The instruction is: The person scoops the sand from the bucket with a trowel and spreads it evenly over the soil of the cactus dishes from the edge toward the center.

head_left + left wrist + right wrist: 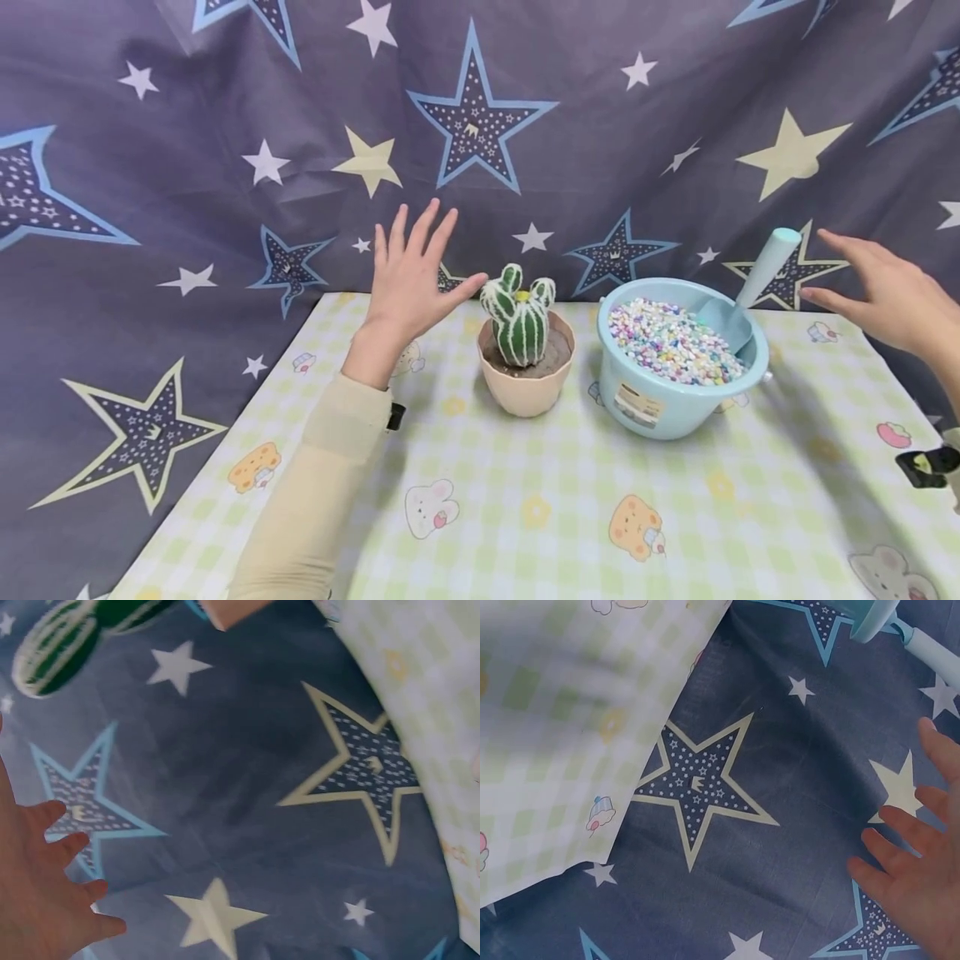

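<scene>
My left hand (pixel 411 283) is raised just left of the potted cactus, its fingers spread and holding nothing. The green cactus (pixel 522 332) with white fuzzy ridges stands in brown soil in a peach pot (pixel 527 392). To its right, a light blue bucket (pixel 656 408) holds small multicoloured beads (pixel 667 337). A scoop (pixel 768 267) is stuck in the beads, its pale blue handle tilted up to the right. Near that handle, but apart from it, hovers my right hand (pixel 888 292), with nothing between its fingers. Part of the cactus (pixel 56 649) shows in the left wrist view.
A table with a green-and-white checked cloth (pixel 525 517), printed with cartoon figures, lies under the pot and bucket. Behind it hangs a dark curtain (pixel 570 50) with stars. Both wrists wear a dark strap with a small device.
</scene>
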`<state>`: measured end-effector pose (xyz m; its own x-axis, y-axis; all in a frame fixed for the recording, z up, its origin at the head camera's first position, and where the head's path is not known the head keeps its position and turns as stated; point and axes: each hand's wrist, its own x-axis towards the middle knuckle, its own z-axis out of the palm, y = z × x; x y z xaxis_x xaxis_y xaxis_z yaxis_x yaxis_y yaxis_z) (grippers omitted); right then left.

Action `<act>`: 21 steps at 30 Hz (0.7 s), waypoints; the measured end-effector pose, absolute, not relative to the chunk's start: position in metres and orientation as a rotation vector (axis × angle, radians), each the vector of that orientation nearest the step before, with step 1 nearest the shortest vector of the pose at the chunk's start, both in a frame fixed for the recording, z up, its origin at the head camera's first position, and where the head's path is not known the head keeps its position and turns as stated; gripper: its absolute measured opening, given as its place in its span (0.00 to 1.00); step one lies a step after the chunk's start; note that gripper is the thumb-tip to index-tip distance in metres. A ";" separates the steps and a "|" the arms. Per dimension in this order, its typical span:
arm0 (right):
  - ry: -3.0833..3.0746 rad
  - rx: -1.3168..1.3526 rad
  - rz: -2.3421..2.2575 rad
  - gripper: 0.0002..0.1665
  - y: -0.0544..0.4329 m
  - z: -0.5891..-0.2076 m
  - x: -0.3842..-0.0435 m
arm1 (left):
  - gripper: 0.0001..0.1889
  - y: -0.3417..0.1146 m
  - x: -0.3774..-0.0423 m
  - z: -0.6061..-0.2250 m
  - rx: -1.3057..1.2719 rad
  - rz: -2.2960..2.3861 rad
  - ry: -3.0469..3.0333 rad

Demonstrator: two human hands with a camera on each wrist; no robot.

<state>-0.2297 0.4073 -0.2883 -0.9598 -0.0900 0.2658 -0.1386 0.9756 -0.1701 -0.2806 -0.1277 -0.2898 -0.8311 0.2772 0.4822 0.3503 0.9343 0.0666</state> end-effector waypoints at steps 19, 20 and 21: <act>-2.647 0.208 0.404 0.33 0.374 -0.273 -0.225 | 0.40 -0.050 -0.218 -0.283 -0.905 -0.679 -2.214; -2.628 0.202 0.433 0.32 0.370 -0.273 -0.223 | 0.39 -0.044 -0.216 -0.286 -0.931 -0.713 -2.205; -2.608 0.198 0.470 0.31 0.367 -0.273 -0.221 | 0.39 -0.039 -0.213 -0.289 -0.954 -0.741 -2.201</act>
<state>-0.2207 0.3668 -0.2726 -0.8746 -0.0556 0.4817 -0.2203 0.9305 -0.2926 -0.2133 -0.0388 -0.2885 -0.5464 0.4283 0.7197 0.7763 0.5816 0.2432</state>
